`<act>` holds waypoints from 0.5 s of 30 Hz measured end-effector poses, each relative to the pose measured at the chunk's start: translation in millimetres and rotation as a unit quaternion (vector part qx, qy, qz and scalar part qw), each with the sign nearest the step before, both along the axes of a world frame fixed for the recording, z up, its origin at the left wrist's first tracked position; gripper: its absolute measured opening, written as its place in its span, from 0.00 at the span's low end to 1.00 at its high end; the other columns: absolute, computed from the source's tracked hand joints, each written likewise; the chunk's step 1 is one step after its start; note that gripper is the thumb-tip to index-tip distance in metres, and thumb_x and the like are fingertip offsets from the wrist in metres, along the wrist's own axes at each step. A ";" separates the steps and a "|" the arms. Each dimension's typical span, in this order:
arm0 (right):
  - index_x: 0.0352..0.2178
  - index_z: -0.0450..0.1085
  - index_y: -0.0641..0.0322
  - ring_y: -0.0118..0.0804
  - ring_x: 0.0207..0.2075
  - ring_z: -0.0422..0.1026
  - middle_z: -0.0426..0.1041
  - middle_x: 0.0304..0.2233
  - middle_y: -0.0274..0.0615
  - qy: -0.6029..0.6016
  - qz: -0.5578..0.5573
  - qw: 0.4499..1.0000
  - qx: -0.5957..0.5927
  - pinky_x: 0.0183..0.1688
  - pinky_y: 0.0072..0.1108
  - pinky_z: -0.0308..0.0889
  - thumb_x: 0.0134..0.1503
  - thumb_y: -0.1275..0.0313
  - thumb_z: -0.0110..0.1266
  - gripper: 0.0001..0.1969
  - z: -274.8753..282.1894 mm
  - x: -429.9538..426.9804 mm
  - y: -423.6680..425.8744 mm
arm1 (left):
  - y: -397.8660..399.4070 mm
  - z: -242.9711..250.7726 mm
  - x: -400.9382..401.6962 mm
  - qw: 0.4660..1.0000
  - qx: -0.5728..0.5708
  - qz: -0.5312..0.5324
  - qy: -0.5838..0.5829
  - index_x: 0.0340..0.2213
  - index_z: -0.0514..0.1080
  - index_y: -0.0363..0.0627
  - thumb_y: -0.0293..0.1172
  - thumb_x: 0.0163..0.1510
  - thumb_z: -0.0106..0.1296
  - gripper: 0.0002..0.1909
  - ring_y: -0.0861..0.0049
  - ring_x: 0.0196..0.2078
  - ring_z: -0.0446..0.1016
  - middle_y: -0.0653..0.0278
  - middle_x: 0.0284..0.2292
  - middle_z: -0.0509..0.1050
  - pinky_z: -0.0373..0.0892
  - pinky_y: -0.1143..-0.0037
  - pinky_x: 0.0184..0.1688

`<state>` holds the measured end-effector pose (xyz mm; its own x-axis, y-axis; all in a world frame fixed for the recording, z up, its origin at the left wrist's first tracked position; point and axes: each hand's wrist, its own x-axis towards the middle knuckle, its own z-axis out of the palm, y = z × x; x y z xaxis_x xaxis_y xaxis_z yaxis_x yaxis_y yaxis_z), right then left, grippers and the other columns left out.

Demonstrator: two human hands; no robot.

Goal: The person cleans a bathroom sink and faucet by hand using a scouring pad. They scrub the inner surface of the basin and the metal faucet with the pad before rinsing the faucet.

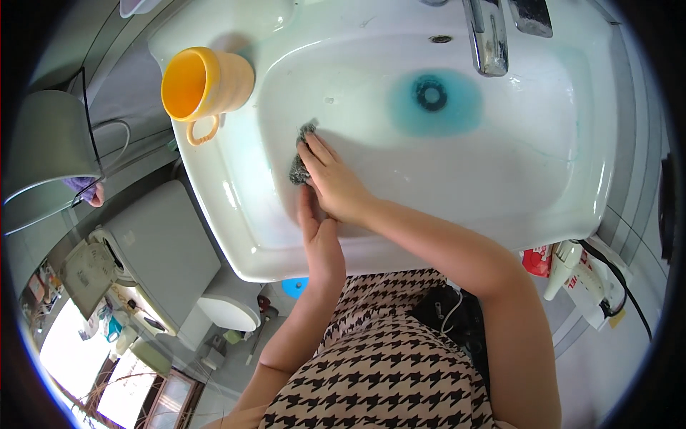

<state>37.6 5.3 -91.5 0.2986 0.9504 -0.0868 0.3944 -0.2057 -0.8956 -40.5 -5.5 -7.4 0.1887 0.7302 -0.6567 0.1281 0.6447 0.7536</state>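
A white ceramic washbasin (429, 177) lies before me. My right hand (340, 187) presses a grey metal scouring pad (299, 167) against the basin's left inner wall, fingers spread over it. My left hand (321, 230) is just below, its fingertips near the pad's lower end and its palm close to my right wrist; nothing shows in its grasp. Blue-green liquid (399, 115) surrounds the drain (430, 93). On the left ledge an orange and cream mug (228, 80) stands with its handle towards me.
A chrome faucet (486, 43) reaches over the basin's back. At the right, below the rim, are a hair dryer (563, 265) and a black cable (624, 273). A toilet (230, 311) and a grey lidded appliance (161, 252) stand at lower left.
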 end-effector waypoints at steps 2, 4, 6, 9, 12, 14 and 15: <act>0.61 0.52 0.72 0.60 0.65 0.50 0.49 0.64 0.61 0.007 -0.021 1.000 0.021 0.65 0.37 0.53 0.53 0.80 0.53 0.34 -2.5 -0.9 13.0 | 1.4 -0.5 2.4 0.970 0.221 -0.044 0.093 0.65 0.45 0.35 0.21 0.59 0.38 0.33 0.65 0.69 0.45 0.52 0.66 0.48 0.44 0.70 0.68; 0.60 0.53 0.74 0.58 0.65 0.50 0.51 0.63 0.61 -0.012 -0.065 0.991 0.113 0.66 0.37 0.51 0.54 0.80 0.48 0.31 2.9 13.3 37.3 | 29.9 -0.7 8.7 0.937 0.292 -0.162 0.106 0.64 0.46 0.34 0.21 0.59 0.39 0.33 0.61 0.69 0.45 0.49 0.65 0.49 0.46 0.68 0.67; 0.60 0.53 0.74 0.58 0.65 0.50 0.52 0.63 0.59 -0.041 -0.094 0.982 0.157 0.66 0.37 0.50 0.54 0.78 0.47 0.31 1.3 23.8 67.3 | 57.0 -2.3 20.5 0.885 0.357 -0.276 0.118 0.64 0.47 0.33 0.22 0.59 0.41 0.33 0.57 0.69 0.44 0.47 0.64 0.50 0.48 0.66 0.67; 0.60 0.53 0.74 0.57 0.65 0.50 0.52 0.63 0.56 -0.111 -0.125 0.968 0.188 0.66 0.37 0.49 0.54 0.76 0.46 0.31 4.7 27.9 94.0 | 82.4 -4.8 32.1 0.888 0.332 -0.276 0.158 0.64 0.46 0.33 0.25 0.60 0.43 0.33 0.61 0.68 0.49 0.48 0.64 0.51 0.49 0.67 0.66; 0.59 0.54 0.74 0.55 0.64 0.52 0.53 0.63 0.54 -0.119 -0.128 0.970 0.171 0.65 0.37 0.50 0.54 0.73 0.46 0.31 8.8 26.1 90.0 | 84.9 -5.6 30.4 0.861 0.375 -0.294 0.177 0.63 0.47 0.32 0.28 0.60 0.46 0.34 0.59 0.67 0.51 0.46 0.63 0.52 0.52 0.66 0.65; 0.57 0.58 0.75 0.54 0.62 0.55 0.56 0.62 0.54 -0.101 -0.109 0.974 0.170 0.64 0.37 0.53 0.54 0.72 0.48 0.30 4.9 20.7 75.0 | 69.2 -4.1 22.5 0.845 0.387 -0.312 0.197 0.64 0.47 0.33 0.28 0.59 0.49 0.36 0.57 0.64 0.56 0.45 0.61 0.55 0.54 0.67 0.64; 0.57 0.58 0.75 0.54 0.62 0.55 0.56 0.62 0.54 -0.101 -0.107 0.974 0.170 0.64 0.37 0.53 0.54 0.72 0.48 0.30 5.8 14.4 59.1 | 58.3 -3.0 12.2 0.846 0.387 -0.310 0.198 0.64 0.47 0.33 0.28 0.59 0.49 0.36 0.57 0.64 0.56 0.45 0.61 0.55 0.54 0.67 0.64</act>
<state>52.0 64.5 -85.8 0.4714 0.8278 0.3041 0.5502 -0.0066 -0.8350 -28.3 52.7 -10.5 0.5700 0.8113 -0.1298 0.6024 -0.3052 0.7376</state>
